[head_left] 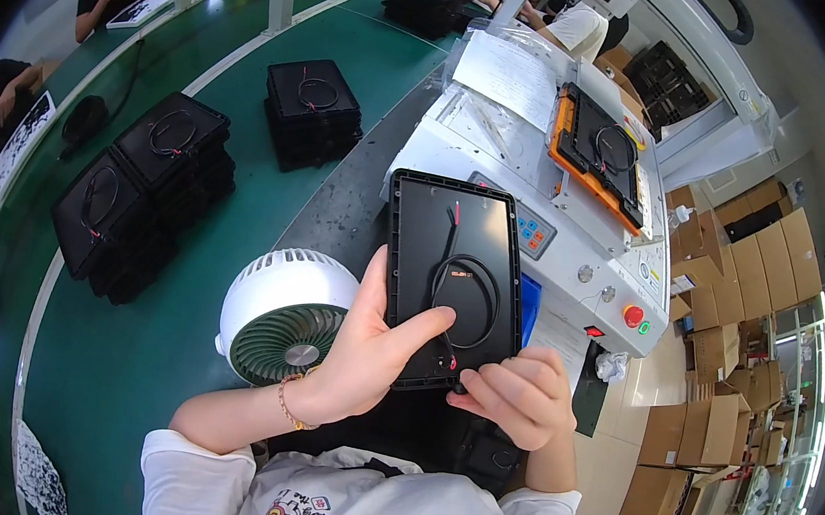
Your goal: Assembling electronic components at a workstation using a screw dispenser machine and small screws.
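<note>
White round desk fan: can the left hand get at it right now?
Probably not without letting go: the left hand holds the black rectangular panel. Otherwise the way looks free; the fan appears just beside its wrist.

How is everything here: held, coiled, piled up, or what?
Black case: held up, rimmed side showing
Thin cable: coiled on the case
Left hand: gripping the case
Right hand: curled at its lower corner
White fan: standing; spinning unclear
Other cases: piled up
Orange frame: holding another case
Cardboard boxes: some open
</note>
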Motion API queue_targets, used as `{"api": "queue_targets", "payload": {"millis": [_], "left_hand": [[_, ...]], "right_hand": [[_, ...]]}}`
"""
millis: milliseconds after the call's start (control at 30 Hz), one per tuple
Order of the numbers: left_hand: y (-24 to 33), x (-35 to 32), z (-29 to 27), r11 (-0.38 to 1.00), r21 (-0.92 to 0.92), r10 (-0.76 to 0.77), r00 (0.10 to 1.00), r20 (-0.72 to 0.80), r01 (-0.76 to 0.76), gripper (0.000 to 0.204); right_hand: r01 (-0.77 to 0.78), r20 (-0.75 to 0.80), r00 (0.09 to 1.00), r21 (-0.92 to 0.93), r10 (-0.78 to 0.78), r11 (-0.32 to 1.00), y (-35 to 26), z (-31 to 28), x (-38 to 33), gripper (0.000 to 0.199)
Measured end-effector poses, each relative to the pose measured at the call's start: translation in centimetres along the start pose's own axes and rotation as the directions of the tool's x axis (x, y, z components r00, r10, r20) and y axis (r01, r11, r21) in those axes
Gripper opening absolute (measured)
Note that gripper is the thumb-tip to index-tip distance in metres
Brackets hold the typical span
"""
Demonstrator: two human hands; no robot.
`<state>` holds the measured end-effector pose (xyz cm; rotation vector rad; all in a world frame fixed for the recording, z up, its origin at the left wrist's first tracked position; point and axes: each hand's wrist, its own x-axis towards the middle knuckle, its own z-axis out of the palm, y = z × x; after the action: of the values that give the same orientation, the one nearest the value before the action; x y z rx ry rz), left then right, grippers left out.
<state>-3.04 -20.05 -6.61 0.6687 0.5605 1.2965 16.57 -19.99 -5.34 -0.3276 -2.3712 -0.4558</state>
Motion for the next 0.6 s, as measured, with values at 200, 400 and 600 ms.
{"api": "queue_targets", "payload": {"millis": [200,400,600], "left_hand": [[0.2,0.1,-0.2,0.998,-0.053,0.029,1.000,0.001,-0.029,0.051],[0.2,0.6,0.1,0.997,-0.049,0.056,0.996,-0.071,-0.059,0.060],[0.0,0.4,1.2,0.997,-0.061,0.040,0.995,-0.087,-0.045,0.060]], "right_hand": [[-0.088,-0.022,0.996,0.079,0.090,0.993,0.1,0.4,-0.1,0.031],[-0.459,0.018,0.888,0.032,0.459,0.888,0.2,-1.2,1.6,0.077],[-0.781,0.419,0.623,0.283,0.660,0.557,1.9,-1.5,4.6,0.121]]}}
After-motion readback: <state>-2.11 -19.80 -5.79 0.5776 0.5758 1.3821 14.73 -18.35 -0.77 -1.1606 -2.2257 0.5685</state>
